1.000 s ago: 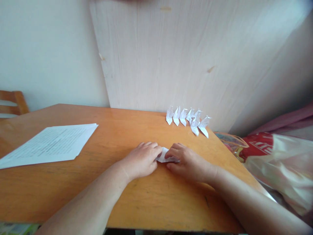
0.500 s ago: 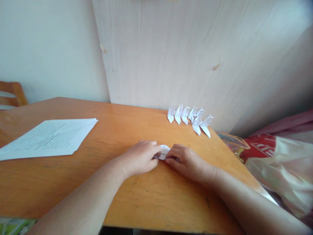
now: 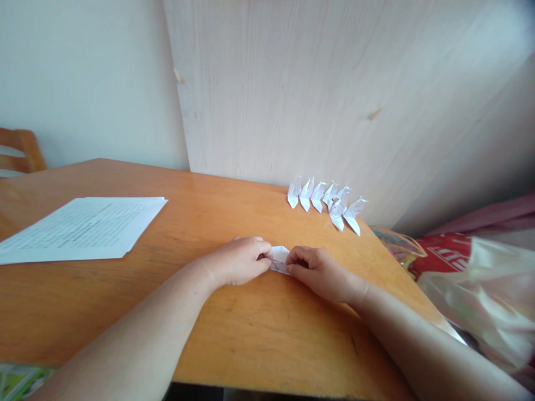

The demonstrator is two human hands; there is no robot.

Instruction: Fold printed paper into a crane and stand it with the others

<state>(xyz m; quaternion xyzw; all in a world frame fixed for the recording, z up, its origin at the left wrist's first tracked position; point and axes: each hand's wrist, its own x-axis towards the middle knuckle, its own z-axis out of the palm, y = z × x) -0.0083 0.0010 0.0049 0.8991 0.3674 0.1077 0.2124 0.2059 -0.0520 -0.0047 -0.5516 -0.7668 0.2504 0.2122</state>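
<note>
Between my hands, low over the wooden table (image 3: pixel 251 340), is a small folded piece of white paper (image 3: pixel 280 257). My left hand (image 3: pixel 244 260) pinches its left end, thumb below the curled fingers. On the right end, my right hand (image 3: pixel 317 270) closes with thumb and forefinger together. The fingers cover both ends of the paper, so only its middle shows, with a crease and a slanted upper right edge.
Several folded white paper figures (image 3: pixel 317 196) stand near the table's back right edge. A stack of printed sheets (image 3: pixel 92 228) lies at the left. Beyond the right edge are plastic bags (image 3: pixel 480 284). A wooden chair (image 3: pixel 31 151) stands at the far left.
The left hand has shifted slightly left along the paper, and more of the paper's middle shows between the hands. The view has tilted a little.
</note>
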